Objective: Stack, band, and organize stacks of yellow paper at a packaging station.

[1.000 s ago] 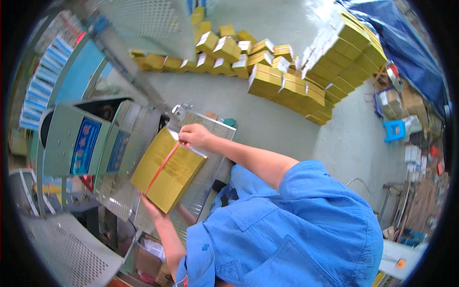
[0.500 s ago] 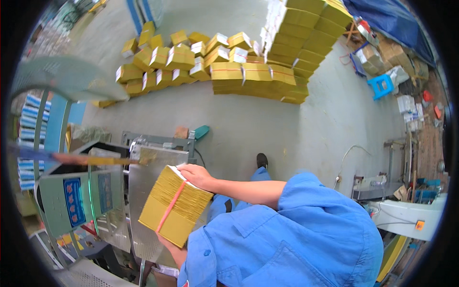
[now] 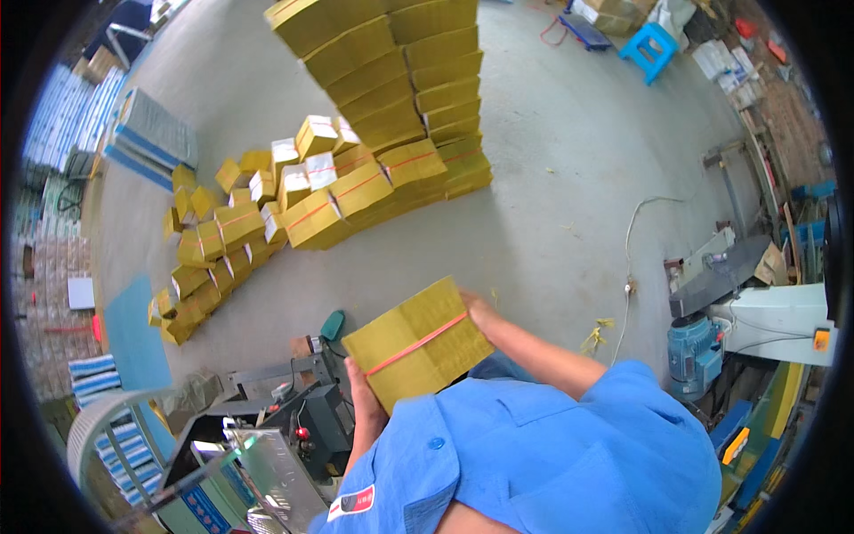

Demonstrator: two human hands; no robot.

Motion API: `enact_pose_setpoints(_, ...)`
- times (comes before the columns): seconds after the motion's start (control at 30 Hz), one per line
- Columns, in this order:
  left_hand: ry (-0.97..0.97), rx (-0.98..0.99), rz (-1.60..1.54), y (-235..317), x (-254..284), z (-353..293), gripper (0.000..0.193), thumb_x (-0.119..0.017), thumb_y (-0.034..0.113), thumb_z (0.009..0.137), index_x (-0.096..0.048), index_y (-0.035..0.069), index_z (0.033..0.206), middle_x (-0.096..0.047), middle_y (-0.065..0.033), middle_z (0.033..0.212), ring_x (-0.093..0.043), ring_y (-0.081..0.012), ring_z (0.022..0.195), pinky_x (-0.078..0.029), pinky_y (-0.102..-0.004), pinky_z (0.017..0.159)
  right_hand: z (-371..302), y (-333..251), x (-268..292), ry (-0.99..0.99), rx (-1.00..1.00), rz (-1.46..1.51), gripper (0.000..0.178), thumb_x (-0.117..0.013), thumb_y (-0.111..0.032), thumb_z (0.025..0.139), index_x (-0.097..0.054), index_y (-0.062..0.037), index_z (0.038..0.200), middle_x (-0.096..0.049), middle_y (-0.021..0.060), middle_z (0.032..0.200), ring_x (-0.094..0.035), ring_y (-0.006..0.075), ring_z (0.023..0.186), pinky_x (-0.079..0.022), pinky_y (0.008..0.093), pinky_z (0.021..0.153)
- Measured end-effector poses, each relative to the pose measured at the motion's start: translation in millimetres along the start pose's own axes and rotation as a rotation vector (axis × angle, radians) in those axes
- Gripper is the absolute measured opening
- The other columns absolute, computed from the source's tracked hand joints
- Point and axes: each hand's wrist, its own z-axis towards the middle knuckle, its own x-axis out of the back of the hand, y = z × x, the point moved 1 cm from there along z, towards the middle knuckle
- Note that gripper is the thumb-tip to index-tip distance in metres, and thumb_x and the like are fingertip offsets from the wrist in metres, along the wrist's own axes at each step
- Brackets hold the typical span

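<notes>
Left hand: the left hand grips the left end of the gold-paper bundle; its underside grip is hidden.
Bundle: held before the shirt, between the 2 hands; long axis left to right, right end farther out; 1 red strap runs lengthwise.
Right hand: the right hand holds the far right end; fingertips hidden.
Bundle stack: the bundle stack stands beyond, well apart.

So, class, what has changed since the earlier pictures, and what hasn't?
The gold paper bundle moved rightward, away from the metal work surface, as the view swung right. The right hand shifted from the red strap to the bundle's right end; the left hand still holds the other end. The strap stays on, the blue stool unmoved.
</notes>
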Motion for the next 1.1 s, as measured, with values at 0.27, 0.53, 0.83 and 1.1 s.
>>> enact_pose_setpoints(0.27,-0.472,0.115,0.481,-59.5,-99.4,194.0,0.071,-0.047,0.044,0.099,-0.018,0.005,0.15,-0.037,-0.0127,0.144,-0.037,-0.024,0.132,-0.031,-0.0364,0.109,53.8,-83.8,132.9,0.304,-0.054,0.352,0.033,-0.052,-0.025,0.095,-0.059,-0.0024,0.119,-0.066,0.0096,0.107,-0.065,0.0195,0.092,-0.055,0.0359,0.077)
enact_pose_setpoints(0.53,-0.545,0.294,0.636,-78.6,-243.3,361.5,0.07,-0.05,0.037,0.098,-0.014,0.008,0.152,-0.041,-0.0129,0.143,-0.04,-0.0222,0.13,-0.033,-0.0345,0.108,180.2,-135.4,265.7,0.385,-0.018,0.303,0.032,-0.048,-0.023,0.097,-0.061,0.0003,0.114,-0.064,0.0091,0.109,-0.063,0.0193,0.097,-0.053,0.0345,0.082)
enact_pose_setpoints(0.83,-0.398,0.416,0.547,-136.0,-332.4,547.2,0.061,-0.051,0.042,0.097,-0.031,0.01,0.145,-0.049,-0.0073,0.134,-0.048,-0.0187,0.122,-0.042,-0.0322,0.098,382.7,-201.7,396.3,0.369,0.123,0.098,0.032,-0.044,-0.023,0.1,-0.058,-0.0039,0.121,-0.063,0.0075,0.111,-0.063,0.0167,0.097,-0.052,0.0325,0.084)
enact_pose_setpoints(1.1,-0.151,0.375,0.606,-180.0,-313.0,690.9,0.084,-0.054,0.052,0.092,-0.011,0.011,0.152,-0.023,-0.0102,0.153,-0.02,-0.0243,0.141,-0.024,-0.0417,0.11,589.0,-194.0,431.2,0.34,0.032,-0.041,0.038,-0.044,-0.024,0.096,-0.057,-0.0029,0.125,-0.063,0.0082,0.114,-0.058,0.0181,0.104,-0.048,0.0345,0.087)
